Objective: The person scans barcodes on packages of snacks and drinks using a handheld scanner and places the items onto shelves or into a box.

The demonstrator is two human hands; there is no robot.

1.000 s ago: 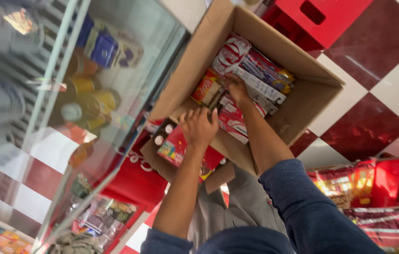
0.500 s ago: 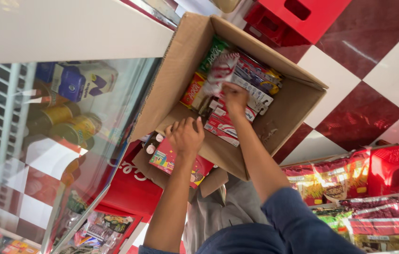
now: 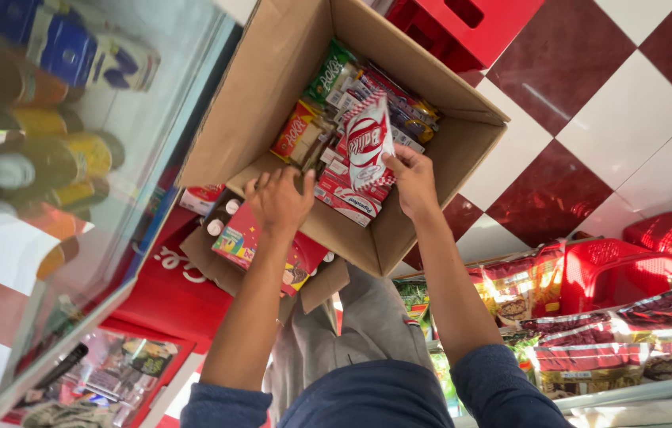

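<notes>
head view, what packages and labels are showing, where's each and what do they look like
Red-and-white snack packet: held by right hand above the box.
Cardboard box: centre, brown, open.
Orange packet: inside the box, left.
Bottles: glass case, left, yellow labels.
Red crate: top.

both hands [image 3: 344, 194] raised, fingers curled, gripping

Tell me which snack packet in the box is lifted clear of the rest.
The red-and-white packet, pinched by the right hand; the others lie packed below.

Red-and-white snack packet [image 3: 368, 143] held upright above stacked red, green and orange packets [image 3: 328, 119] inside open cardboard box [image 3: 257, 95].
</notes>
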